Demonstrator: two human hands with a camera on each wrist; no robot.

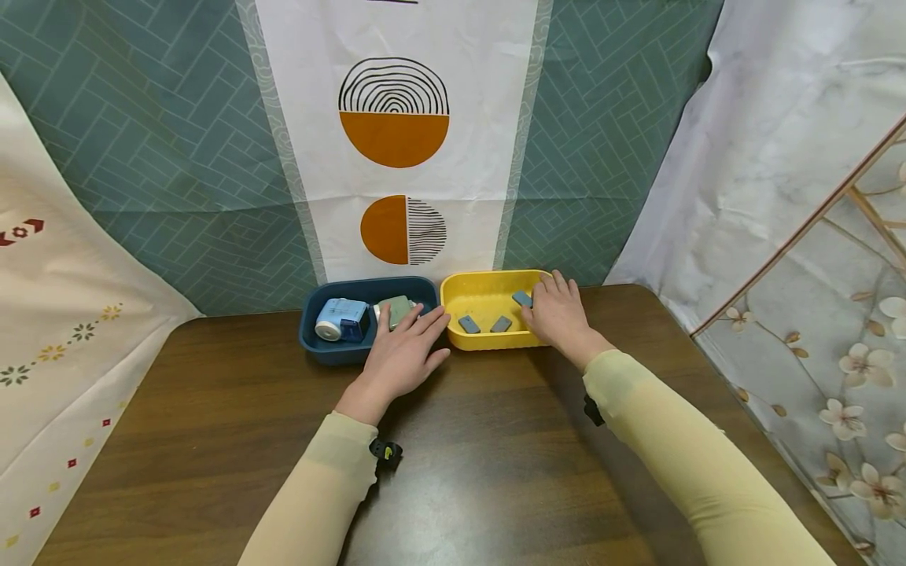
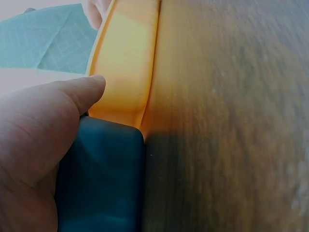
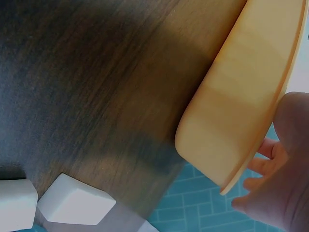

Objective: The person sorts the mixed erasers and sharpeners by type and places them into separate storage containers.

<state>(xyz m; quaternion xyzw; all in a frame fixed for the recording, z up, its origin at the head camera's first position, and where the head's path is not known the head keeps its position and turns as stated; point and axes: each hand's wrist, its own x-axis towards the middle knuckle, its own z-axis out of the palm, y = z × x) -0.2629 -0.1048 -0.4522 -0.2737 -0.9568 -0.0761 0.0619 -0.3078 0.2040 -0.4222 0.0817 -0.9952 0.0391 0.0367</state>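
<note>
"Brown wood grain nearest us: that's the worktop (image 1: 495,503)?"

"Yes, with the left sleeve (image 1: 314,491) and right sleeve (image 1: 679,448), both pale yellow, crossing above it."

"How is the left hand (image 1: 399,354)?"

"Its grip is slack: the fingers fan out, fairly straight, over the right end of the dark blue tray (image 1: 336,356), and the thumb points towards the neighbouring yellow tray (image 1: 495,341)."

"And the right hand (image 1: 562,314)?"

"Loose too, by the head view. The fingers stretch over the yellow tray's right end, and the thumb sits right by a blue-grey piece (image 1: 522,299) (whether it touches that piece, I cannot tell)."

"What else do the trays hold?"

"Two more small slabs (image 1: 469,324) lie apart towards the yellow tray's near side. In the blue tray, left of the fingers, is a light-blue item (image 1: 350,313) with a round white end; a green item (image 1: 398,308) is partly hidden behind the fingers."

"Beyond them?"

"A white panel (image 1: 488,94) hangs behind, printed with two circles, each half orange and half black lines, between green panels (image 1: 170,157) in a brick pattern."
</note>
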